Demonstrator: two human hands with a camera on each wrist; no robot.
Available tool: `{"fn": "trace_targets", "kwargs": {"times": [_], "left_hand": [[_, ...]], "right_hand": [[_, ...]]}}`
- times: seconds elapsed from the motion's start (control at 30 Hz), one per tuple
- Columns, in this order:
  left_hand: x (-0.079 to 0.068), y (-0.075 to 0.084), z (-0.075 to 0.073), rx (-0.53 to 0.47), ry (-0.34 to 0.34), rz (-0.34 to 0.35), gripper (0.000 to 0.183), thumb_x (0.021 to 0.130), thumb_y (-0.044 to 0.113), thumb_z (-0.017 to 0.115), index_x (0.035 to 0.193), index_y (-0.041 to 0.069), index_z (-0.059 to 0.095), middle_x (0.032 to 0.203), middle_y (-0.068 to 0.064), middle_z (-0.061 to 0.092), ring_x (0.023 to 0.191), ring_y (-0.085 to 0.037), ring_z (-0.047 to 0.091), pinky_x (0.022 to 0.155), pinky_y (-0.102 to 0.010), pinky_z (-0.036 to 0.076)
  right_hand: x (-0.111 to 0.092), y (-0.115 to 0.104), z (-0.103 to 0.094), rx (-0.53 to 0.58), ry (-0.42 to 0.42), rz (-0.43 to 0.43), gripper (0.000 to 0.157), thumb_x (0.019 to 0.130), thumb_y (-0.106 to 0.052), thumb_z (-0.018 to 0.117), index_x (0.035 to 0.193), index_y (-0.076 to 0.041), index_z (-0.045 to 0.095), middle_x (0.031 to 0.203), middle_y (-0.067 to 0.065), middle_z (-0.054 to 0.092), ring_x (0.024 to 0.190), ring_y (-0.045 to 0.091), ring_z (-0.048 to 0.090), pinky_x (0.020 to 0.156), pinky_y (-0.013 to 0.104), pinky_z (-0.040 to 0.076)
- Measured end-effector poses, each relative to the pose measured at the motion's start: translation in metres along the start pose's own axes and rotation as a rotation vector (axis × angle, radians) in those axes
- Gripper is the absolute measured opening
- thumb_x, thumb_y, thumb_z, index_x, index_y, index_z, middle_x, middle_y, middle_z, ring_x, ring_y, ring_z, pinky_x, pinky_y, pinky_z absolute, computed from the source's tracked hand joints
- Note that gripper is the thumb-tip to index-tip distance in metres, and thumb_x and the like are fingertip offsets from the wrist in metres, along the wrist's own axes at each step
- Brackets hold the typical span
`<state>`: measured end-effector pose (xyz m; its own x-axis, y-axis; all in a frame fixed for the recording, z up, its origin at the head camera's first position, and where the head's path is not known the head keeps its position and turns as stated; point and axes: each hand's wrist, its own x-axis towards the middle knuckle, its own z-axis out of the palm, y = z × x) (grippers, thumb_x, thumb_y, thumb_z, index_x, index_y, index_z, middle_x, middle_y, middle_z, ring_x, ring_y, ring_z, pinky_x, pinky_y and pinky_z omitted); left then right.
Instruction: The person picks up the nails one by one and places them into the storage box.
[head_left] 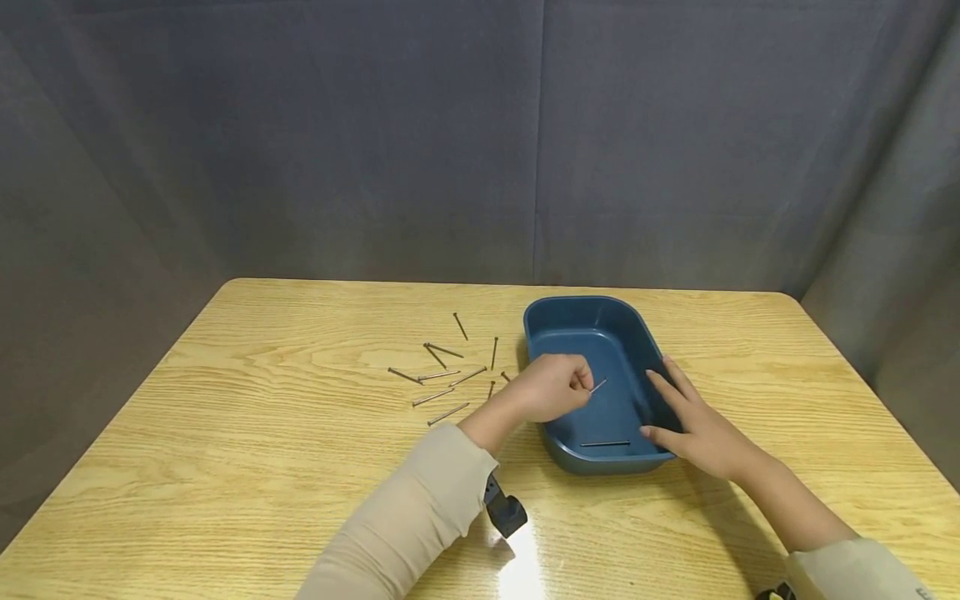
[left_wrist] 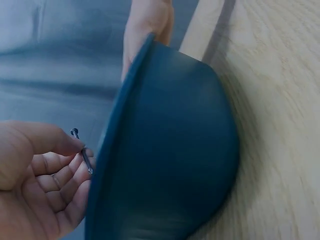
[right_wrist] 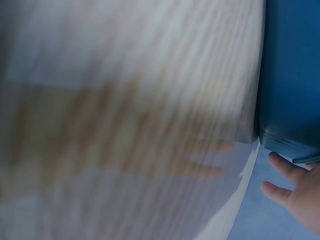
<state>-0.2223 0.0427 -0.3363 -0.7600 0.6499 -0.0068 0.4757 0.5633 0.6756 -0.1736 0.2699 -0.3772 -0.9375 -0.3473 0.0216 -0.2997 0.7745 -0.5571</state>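
Note:
My left hand (head_left: 550, 389) is over the blue plastic basin (head_left: 600, 465) and pinches a nail (left_wrist: 86, 159) between thumb and fingers. In the left wrist view the nail's head points up and its tip lies close to the basin's rim. Another nail (head_left: 605, 443) lies flat on the basin floor near the front. My right hand (head_left: 699, 427) rests at the basin's right rim with its fingers spread, several of them reaching over the edge. The right wrist view shows part of that hand beside the basin wall.
Several loose nails (head_left: 447, 414) lie scattered on the wooden table (head_left: 262, 467), left of the basin. A grey curtain (head_left: 375, 167) hangs behind the table's far edge. A black wrist strap mount (head_left: 506, 510) sticks out under the left sleeve.

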Motion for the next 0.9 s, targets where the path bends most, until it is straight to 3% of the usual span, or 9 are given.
{"fn": "trace_targets", "kwargs": {"times": [0.43,0.9], "left_hand": [[0.007,0.0,0.011,0.133,-0.058,0.043,0.006,0.084,0.005,0.05,0.085,0.008,0.055,0.072,0.004,0.051,0.056,-0.007,0.042,0.059,-0.016,0.036],[0.021,0.004,0.027,0.232,-0.125,0.024,0.007,0.083,0.008,0.053,0.077,0.01,0.051,0.069,0.004,0.049,0.059,-0.008,0.045,0.056,-0.017,0.035]], "right_hand": [[-0.001,0.0,-0.001,-0.008,-0.003,-0.005,0.072,0.084,-0.033,0.052,0.137,-0.002,0.013,0.142,0.012,-0.009,0.122,0.046,0.011,0.084,0.061,0.023],[-0.002,-0.002,-0.002,-0.006,-0.006,-0.007,0.071,0.085,-0.032,0.052,0.137,-0.001,0.014,0.142,0.014,-0.008,0.121,0.047,0.011,0.083,0.062,0.024]]}}
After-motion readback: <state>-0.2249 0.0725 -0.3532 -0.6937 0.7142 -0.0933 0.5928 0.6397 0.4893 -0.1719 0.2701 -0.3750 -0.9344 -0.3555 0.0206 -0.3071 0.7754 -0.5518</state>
